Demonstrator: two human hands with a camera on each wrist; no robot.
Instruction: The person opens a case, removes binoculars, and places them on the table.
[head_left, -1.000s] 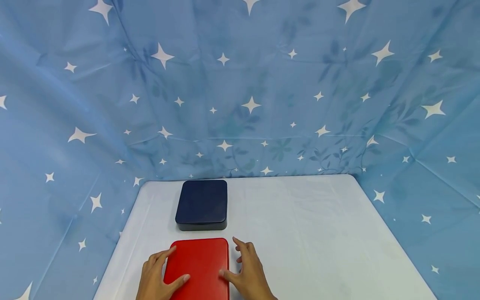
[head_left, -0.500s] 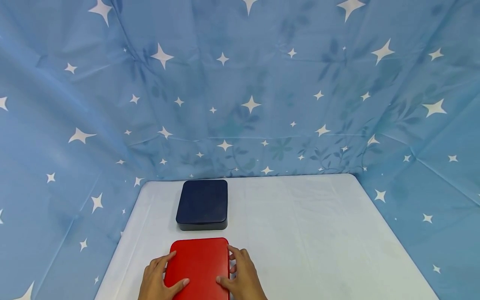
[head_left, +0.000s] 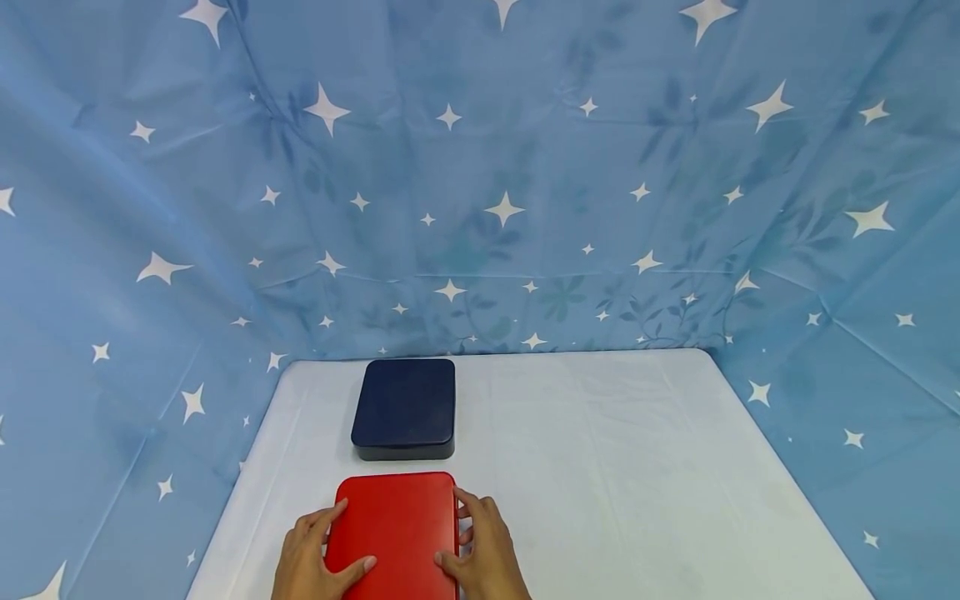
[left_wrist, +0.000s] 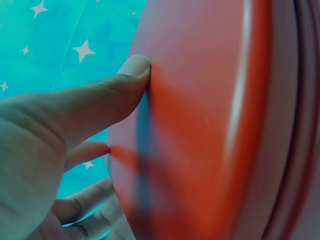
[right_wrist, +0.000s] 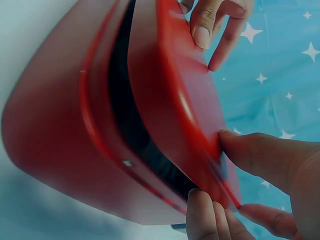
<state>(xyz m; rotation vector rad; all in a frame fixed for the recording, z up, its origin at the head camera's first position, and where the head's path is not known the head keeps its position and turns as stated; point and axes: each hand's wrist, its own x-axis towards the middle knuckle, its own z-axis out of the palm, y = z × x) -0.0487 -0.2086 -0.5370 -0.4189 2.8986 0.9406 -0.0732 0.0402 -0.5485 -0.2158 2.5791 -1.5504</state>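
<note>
A red tin box stands at the near edge of the head view, its lid (head_left: 397, 521) facing up. My left hand (head_left: 303, 557) grips the lid's left side, thumb on top and fingers at the edge; the thumb also shows on it in the left wrist view. On the opposite side my right hand (head_left: 486, 552) grips the lid, thumb over the top. In the right wrist view, fingertips curl beneath the lid's rim. A dark gap runs there between the lid and the red base (right_wrist: 55, 130), wider along the near side. The inside is hidden.
A dark navy tin box (head_left: 405, 407) sits behind the red one on the white table (head_left: 615, 467), near its back edge. Blue star-patterned cloth (head_left: 502, 167) hangs behind and at both sides.
My right hand has come in from the right and taken hold of the lid. The lid has shifted slightly up and left in the head view. The navy box stays put.
</note>
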